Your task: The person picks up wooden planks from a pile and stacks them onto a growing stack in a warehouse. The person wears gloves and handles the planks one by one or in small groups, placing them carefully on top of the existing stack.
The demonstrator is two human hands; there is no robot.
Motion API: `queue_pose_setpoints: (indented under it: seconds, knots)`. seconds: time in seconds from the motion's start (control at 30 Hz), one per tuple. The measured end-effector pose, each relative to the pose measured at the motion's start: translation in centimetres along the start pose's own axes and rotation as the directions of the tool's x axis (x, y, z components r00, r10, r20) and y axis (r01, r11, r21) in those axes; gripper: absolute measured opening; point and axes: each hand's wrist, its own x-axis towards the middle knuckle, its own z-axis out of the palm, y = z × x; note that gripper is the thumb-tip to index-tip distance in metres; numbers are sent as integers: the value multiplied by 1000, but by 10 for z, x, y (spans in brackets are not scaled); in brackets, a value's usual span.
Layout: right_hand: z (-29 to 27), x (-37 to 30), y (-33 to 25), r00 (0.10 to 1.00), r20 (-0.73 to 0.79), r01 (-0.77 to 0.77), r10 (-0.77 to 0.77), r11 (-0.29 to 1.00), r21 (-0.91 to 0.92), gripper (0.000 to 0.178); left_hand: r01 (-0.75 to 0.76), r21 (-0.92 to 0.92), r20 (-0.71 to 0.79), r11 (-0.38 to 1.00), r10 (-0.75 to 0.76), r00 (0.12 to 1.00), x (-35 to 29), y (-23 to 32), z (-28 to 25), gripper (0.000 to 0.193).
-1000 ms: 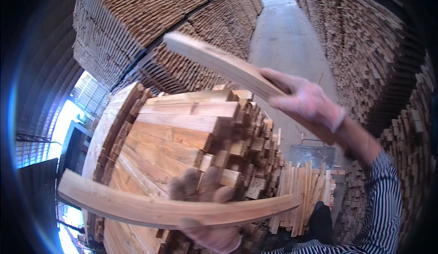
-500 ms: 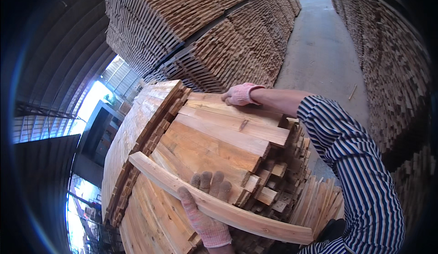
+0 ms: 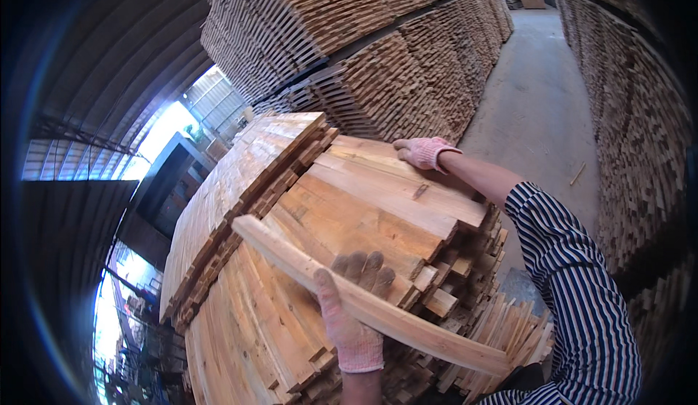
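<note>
My left hand (image 3: 352, 336), in a pink work glove with brownish fingertips, grips a long, narrow wooden board (image 3: 430, 338) from below. Its thumb lies on the near side and its fingers show beyond the far side. The board slants over the near part of a stack of planks (image 3: 356, 212), one end close to the raised left section. At the stack's far right edge, my right hand (image 3: 427, 153), in a similar glove, has its bent fingers hooked on the outermost plank (image 3: 389, 150). The undersides of those fingers are hidden.
A higher layer of planks (image 3: 247, 158) forms a step along the left. Uneven plank ends (image 3: 443, 302) jut out at the right, above loose thin strips (image 3: 483, 347). Tall lumber piles (image 3: 429, 63) flank a concrete aisle (image 3: 527, 107), where a small stick (image 3: 577, 174) lies.
The view has shifted, so the stack and both hands appear farther right. The left hand still holds the board, and the right hand remains at the far edge.
</note>
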Motion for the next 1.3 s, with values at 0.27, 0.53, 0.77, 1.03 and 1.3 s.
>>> queue_pose_setpoints:
  seconds: [0.27, 0.53, 0.77, 1.03, 1.3]
  knots:
    - [-13, -10, 33, 991, -56, 107, -118, 979, -174, 53, 109, -190, 70, 976, -97, 993, 0, 0, -10, 45]
    - [-5, 35, 59, 959, -93, 248, -267, 953, -176, 58, -67, 134, 12, 989, 66, 998, -63, 213, -109, 70]
    - [17, 22, 39, 974, -40, 221, -223, 974, -58, 55, 206, 887, -346, 413, 300, 889, -78, 453, -292, 50]
    - [-3, 24, 22, 976, 60, 216, -210, 900, -379, 42, 475, 875, -444, -97, 232, 865, -57, 457, -502, 47]
    - [9, -9, -8, 986, -116, -152, 116, 912, -380, 50, 460, 818, -541, 345, 193, 819, -61, 443, -465, 33]
